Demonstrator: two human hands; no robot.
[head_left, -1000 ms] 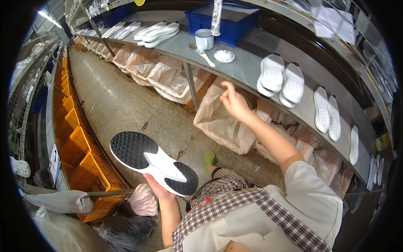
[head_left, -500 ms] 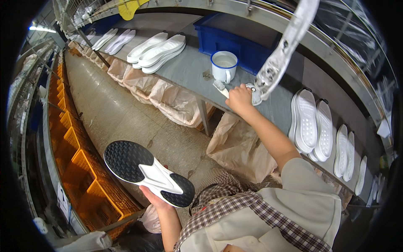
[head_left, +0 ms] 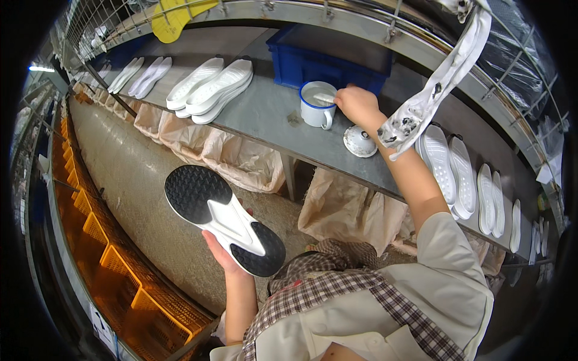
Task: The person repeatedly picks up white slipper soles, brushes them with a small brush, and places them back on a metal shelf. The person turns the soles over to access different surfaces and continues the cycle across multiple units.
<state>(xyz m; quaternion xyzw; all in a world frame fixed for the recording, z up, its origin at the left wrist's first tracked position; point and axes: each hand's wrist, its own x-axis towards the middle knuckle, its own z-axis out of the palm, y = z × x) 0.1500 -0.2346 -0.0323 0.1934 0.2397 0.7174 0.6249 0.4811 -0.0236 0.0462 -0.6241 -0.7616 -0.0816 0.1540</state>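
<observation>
My left hand (head_left: 224, 256) grips a shoe sole (head_left: 230, 219) by its edge. The sole's underside faces up, white in the middle with black textured pads at both ends. Over the bench, my right hand (head_left: 356, 103) is closed on a small white brush (head_left: 325, 97), whose tip reaches into a white enamel mug (head_left: 315, 114) with a blue rim. Pale liquid seems to be in the mug. Just below my right wrist lies a white, dark-speckled lid (head_left: 360, 143) with a knob. A stained white cloth strip (head_left: 430, 96) hangs beside my right forearm.
A blue bin (head_left: 289, 60) stands behind the mug. White soles (head_left: 220, 84) lie along the bench at left, and more soles (head_left: 438, 162) at right. Pinkish sacks (head_left: 241, 159) hang below the bench edge. Orange crates (head_left: 114, 265) line the left side. Wire mesh (head_left: 328, 12) runs above.
My right hand has moved up from the bench edge, bringing the brush to the mug; the lid now shows fully. The sole in my left hand has risen slightly in view.
</observation>
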